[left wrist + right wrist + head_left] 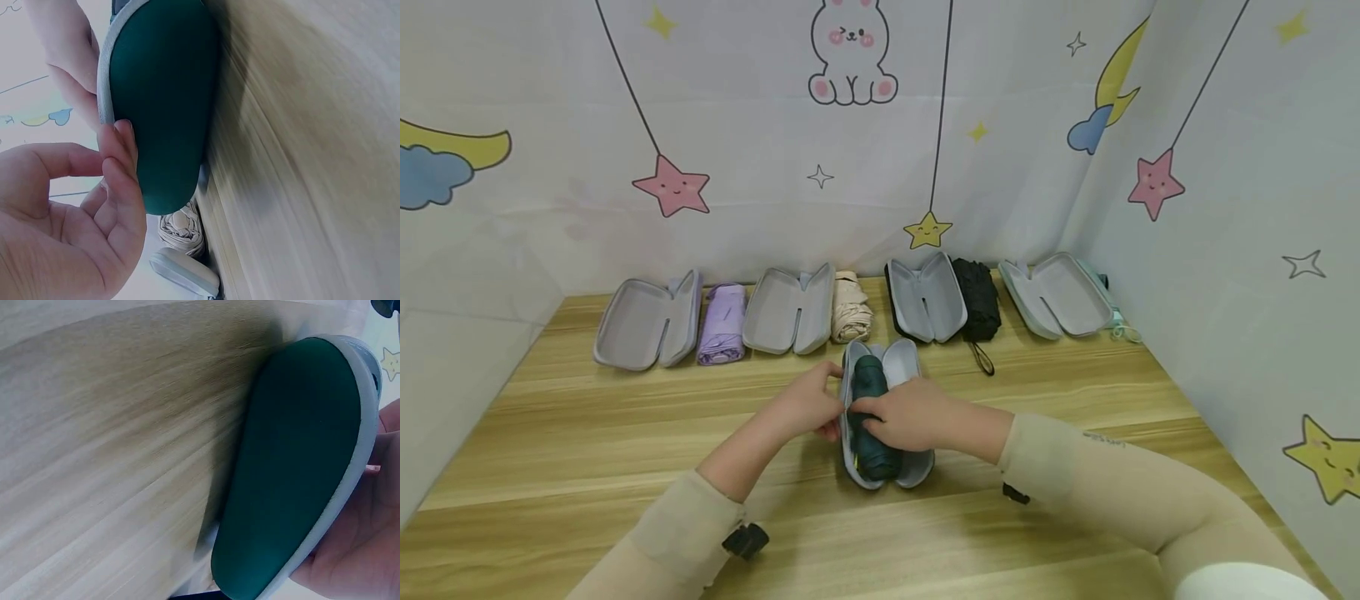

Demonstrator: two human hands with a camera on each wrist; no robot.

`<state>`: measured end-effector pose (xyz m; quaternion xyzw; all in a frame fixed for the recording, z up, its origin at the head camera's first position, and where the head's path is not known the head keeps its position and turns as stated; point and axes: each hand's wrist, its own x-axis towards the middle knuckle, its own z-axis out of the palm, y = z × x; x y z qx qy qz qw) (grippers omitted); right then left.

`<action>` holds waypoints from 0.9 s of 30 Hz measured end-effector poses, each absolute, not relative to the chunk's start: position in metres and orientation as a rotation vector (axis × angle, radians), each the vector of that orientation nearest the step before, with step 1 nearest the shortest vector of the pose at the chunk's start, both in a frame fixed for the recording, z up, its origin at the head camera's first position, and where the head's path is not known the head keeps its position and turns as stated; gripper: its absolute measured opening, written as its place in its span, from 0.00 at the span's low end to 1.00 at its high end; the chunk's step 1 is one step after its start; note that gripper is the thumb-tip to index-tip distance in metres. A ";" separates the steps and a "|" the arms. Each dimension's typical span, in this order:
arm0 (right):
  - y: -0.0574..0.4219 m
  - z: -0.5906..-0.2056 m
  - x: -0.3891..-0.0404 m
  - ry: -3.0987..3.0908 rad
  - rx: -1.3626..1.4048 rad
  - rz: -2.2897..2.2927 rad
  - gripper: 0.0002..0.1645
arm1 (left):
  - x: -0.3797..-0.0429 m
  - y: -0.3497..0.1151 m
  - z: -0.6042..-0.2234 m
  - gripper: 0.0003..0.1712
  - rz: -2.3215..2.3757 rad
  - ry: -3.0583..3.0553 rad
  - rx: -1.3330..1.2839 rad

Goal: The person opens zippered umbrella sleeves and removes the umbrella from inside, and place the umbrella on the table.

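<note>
A green case (165, 106) with grey lining lies open on the table, a dark green folded umbrella (877, 457) in its left half. My left hand (811, 404) holds the left rim of that half between thumb and fingers. From the right, my right hand (917, 414) reaches over the case, its fingers curled across the middle of the umbrella. In the right wrist view, the case's green outer shell (294, 462) hides the umbrella, and only part of the right hand (362, 531) shows behind the rim.
Along the back wall stand open grey-lined cases, among them a lilac-edged one (632, 325) and a mint one (1071, 292). Between them lie a purple folded umbrella (723, 325), a beige one (852, 308) and a black one (977, 300) with a wrist loop.
</note>
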<state>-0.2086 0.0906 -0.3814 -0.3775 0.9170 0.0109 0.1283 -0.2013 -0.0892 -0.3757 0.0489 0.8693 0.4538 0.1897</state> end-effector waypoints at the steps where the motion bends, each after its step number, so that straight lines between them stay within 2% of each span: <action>1: 0.091 -0.382 -0.209 2.651 -1.083 0.015 0.25 | -0.201 -0.090 -0.376 0.31 1.277 2.443 0.138; 13: 0.100 -0.390 -0.206 2.699 -1.020 -0.345 0.20 | -0.200 -0.098 -0.380 0.31 1.310 2.428 0.121; 27: 0.104 -0.394 -0.204 2.714 -0.982 -0.599 0.23 | -0.198 -0.106 -0.376 0.32 1.341 2.411 0.127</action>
